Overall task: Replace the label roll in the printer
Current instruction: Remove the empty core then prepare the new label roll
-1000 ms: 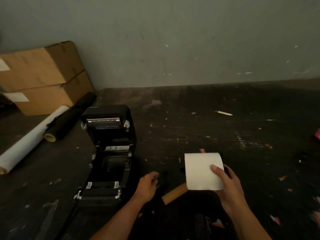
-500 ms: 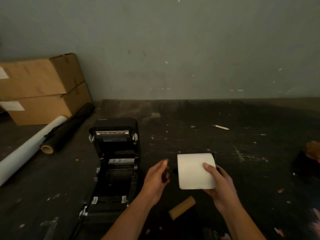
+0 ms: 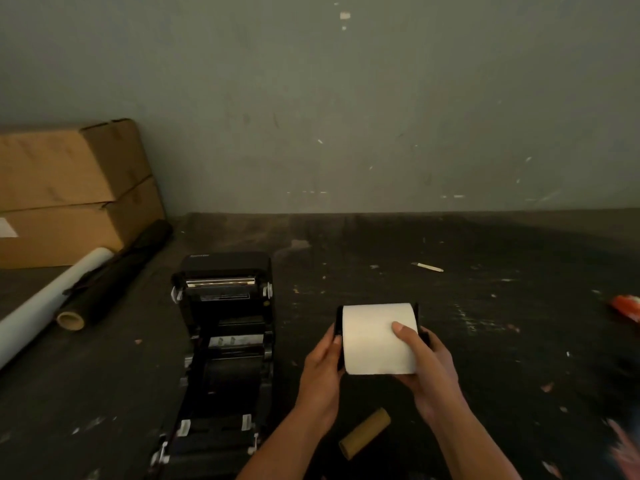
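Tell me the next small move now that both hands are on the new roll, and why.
Probably carry the white label roll left and lower it into the open printer. The right hand grips the roll and the left hand holds the black holder at its left end. The printer's bay looks empty, and a bare cardboard core lies on the table.

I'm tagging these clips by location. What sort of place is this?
Probably a storeroom or packing area of a warehouse or small shop. Stacked cardboard boxes sit against a bare wall, rolls of wrapping film lie beside them, and an open label printer stands on a dark, scuffed, littered surface.
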Motion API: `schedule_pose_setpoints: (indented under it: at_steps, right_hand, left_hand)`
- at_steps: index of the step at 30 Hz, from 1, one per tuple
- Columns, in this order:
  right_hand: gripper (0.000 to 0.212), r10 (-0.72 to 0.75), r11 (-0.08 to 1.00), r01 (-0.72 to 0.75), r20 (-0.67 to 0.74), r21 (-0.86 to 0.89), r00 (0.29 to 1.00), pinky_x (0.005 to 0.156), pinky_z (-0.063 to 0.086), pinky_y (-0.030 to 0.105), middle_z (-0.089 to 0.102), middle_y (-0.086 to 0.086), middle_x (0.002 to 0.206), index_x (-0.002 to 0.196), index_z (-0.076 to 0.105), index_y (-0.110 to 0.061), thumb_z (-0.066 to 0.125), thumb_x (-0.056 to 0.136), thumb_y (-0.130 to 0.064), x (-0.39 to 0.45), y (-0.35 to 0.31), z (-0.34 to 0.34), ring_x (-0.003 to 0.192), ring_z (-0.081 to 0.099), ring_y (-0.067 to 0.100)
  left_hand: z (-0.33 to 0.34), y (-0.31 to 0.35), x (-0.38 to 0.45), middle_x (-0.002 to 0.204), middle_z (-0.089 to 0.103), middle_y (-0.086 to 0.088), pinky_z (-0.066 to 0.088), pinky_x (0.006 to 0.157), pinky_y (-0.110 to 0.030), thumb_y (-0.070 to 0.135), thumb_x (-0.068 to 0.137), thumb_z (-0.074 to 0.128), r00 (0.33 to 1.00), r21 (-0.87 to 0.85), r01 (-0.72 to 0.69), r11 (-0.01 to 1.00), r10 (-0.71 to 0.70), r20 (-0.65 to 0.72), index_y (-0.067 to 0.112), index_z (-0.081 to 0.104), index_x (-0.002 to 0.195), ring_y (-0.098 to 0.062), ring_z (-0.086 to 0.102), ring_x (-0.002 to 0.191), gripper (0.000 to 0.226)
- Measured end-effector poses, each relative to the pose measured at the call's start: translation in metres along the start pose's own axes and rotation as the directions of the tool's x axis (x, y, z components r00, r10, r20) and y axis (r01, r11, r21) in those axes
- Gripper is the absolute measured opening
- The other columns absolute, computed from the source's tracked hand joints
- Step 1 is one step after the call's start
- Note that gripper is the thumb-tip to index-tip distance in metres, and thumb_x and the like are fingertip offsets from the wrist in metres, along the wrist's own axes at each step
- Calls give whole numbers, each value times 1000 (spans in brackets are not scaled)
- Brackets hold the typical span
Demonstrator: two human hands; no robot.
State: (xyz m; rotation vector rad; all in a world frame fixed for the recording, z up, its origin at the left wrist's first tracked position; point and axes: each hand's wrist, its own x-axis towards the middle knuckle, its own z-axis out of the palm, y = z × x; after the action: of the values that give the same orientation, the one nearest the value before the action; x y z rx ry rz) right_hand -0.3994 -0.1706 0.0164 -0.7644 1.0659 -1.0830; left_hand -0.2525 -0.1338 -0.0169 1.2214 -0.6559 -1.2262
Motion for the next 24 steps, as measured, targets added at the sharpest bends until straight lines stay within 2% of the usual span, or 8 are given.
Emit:
schedule_pose_setpoints:
  at_steps: [3, 6, 8, 11, 14, 18, 21, 24]
  right_hand:
    - [110, -16, 1000, 16, -8, -11, 1000, 87, 53, 49, 49, 13, 133, 145, 31, -21, 80, 47, -35, -1, 2, 7, 107, 56, 30]
    - [106, -41, 999, 41, -12, -13, 999, 75, 54, 42, 50, 11, 128, 143, 32, -21, 79, 50, -33, -2, 3, 13, 102, 58, 26]
    - [105, -54, 998, 54, -11, -14, 998, 74, 54, 41, 50, 11, 129, 143, 32, -21, 79, 51, -33, -1, 3, 16, 102, 57, 26]
    - [99, -81, 996, 81, -13, -33, 997, 76, 54, 42, 47, 11, 134, 142, 33, -22, 81, 56, -30, 0, 6, 18, 103, 57, 26]
    - [82, -138, 987, 137, -14, -84, 990, 77, 55, 42, 48, 10, 132, 138, 38, -21, 80, 68, -27, 2, 9, 20, 101, 57, 24]
    - [73, -214, 961, 209, -9, -181, 977, 84, 53, 45, 50, 8, 130, 133, 44, -25, 80, 69, -30, 3, 14, 24, 105, 56, 24]
    - [68, -272, 923, 268, 25, -275, 962, 75, 49, 33, 48, 3, 131, 129, 45, -29, 78, 70, -34, 4, 19, 26, 110, 51, 19]
    - [75, -287, 881, 295, 77, -371, 955, 74, 48, 30, 45, -1, 128, 133, 41, -30, 79, 69, -39, 6, 21, 30, 109, 49, 16]
  left_hand:
    - [2, 2, -1, 134, 56, -2, 36, 110, -50, 37, 99, 44, 1000, 53, -19, 998, 20, -17, 34, 47, 139, -20, 52, 122, 40]
    - [0, 8, -3, 128, 60, -1, 42, 105, -44, 38, 99, 44, 999, 120, -24, 992, 28, -33, 33, 47, 139, -17, 56, 114, 40]
    - [-3, 11, -4, 124, 62, 0, 46, 101, -41, 36, 99, 45, 999, 154, -27, 988, 33, -37, 31, 50, 137, -15, 58, 111, 39]
    - [-7, 17, -6, 122, 63, -2, 47, 101, -46, 34, 99, 46, 999, 159, -3, 987, 11, -46, 30, 54, 133, -18, 59, 111, 36]
    - [-8, 22, -8, 110, 69, -3, 51, 95, -44, 35, 99, 46, 997, 64, 67, 996, -65, -37, 28, 63, 118, -20, 65, 101, 27]
    - [-13, 23, -7, 94, 74, -6, 55, 79, -39, 42, 97, 45, 980, -151, 185, 971, -193, -42, 28, 62, 99, -23, 69, 91, 22]
    - [-20, 24, -4, 79, 77, -1, 56, 68, -36, 49, 92, 50, 978, -209, 191, 959, -204, -44, 28, 61, 99, -20, 74, 79, 25]
    - [-28, 25, -3, 89, 77, -3, 59, 60, -35, 49, 86, 57, 980, -225, 178, 958, -193, -45, 29, 62, 102, -20, 74, 79, 26]
